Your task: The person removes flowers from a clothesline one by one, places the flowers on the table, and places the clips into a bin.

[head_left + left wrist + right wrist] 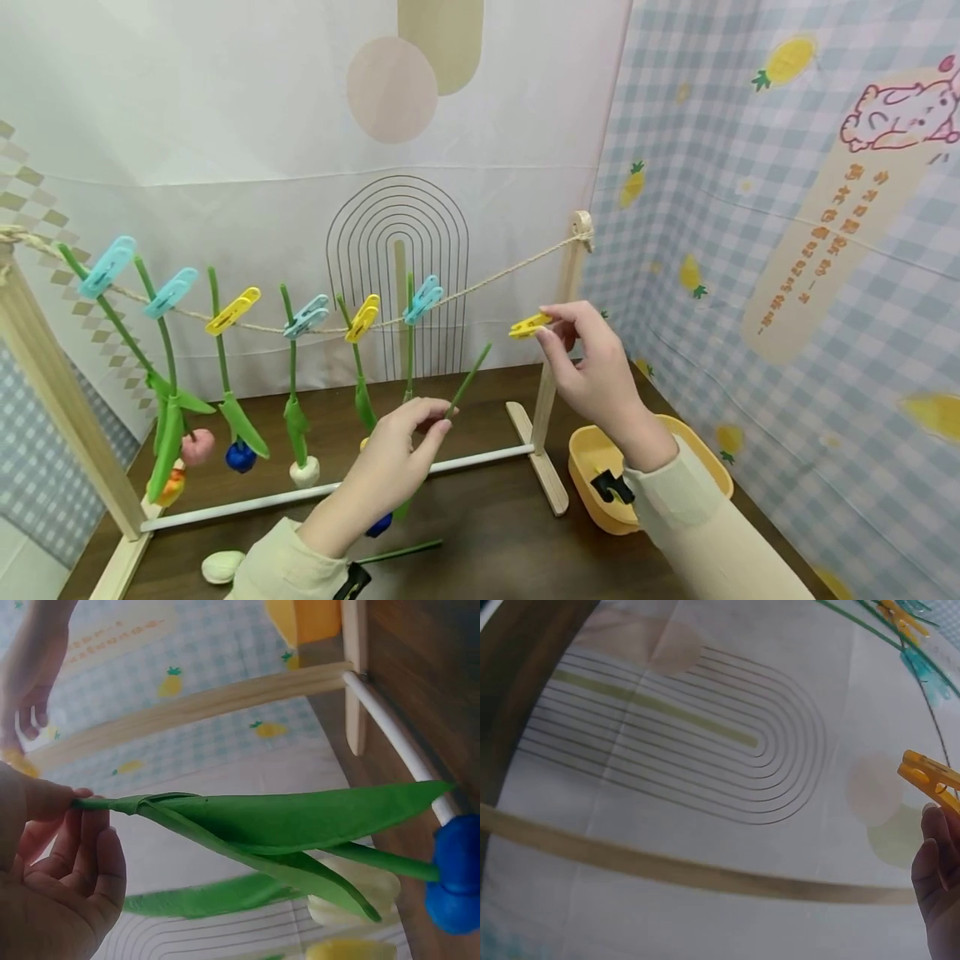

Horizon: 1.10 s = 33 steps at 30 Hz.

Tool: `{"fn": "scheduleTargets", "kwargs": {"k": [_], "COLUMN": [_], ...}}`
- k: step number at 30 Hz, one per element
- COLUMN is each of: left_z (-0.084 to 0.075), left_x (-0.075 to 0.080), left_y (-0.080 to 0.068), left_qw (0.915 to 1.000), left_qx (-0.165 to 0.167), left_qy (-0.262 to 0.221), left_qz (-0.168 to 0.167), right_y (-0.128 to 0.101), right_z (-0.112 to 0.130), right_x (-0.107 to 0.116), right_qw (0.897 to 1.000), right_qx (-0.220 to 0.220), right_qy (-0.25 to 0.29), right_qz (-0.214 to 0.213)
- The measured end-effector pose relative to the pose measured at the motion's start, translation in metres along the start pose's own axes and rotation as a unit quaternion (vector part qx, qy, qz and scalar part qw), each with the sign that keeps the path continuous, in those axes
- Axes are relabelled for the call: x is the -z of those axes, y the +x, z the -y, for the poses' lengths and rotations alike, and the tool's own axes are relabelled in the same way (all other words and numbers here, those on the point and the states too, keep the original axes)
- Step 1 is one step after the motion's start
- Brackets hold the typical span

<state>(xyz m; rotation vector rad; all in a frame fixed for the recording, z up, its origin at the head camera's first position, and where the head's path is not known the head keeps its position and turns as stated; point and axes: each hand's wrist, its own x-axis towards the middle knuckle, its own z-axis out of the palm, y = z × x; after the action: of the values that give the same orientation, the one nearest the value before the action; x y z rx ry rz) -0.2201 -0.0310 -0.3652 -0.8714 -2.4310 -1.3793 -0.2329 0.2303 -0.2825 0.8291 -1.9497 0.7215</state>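
Left hand (401, 454): fingers pinch the stem of a flower (285, 825) with a blue bud. The head view shows only the stem tip slanting up and to the right; the left wrist view shows the long leaf, with the bud at the low end, above the tabletop (480, 533).

Right hand (592, 367): fingers pinch a yellow clothespin (528, 325), held level just under the string (510, 271), long axis pointing left. The right wrist view shows its open end.
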Motion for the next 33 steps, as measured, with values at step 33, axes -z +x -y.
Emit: {"fn": "scheduleTargets", "kwargs": {"k": [33], "left_z": [0.1], "left_x": [0.029], "left_y": [-0.113], "left_qw": [0.9418], "left_qx": [0.035], "left_qy": [0.126], "left_qz": [0.31], "right_y": [-0.198], "right_z": [-0.062], "right_x": [0.042], "right_qw": [0.922], "right_qx": [-0.332], "right_qy": [-0.116], "right_qz": [0.161]}}
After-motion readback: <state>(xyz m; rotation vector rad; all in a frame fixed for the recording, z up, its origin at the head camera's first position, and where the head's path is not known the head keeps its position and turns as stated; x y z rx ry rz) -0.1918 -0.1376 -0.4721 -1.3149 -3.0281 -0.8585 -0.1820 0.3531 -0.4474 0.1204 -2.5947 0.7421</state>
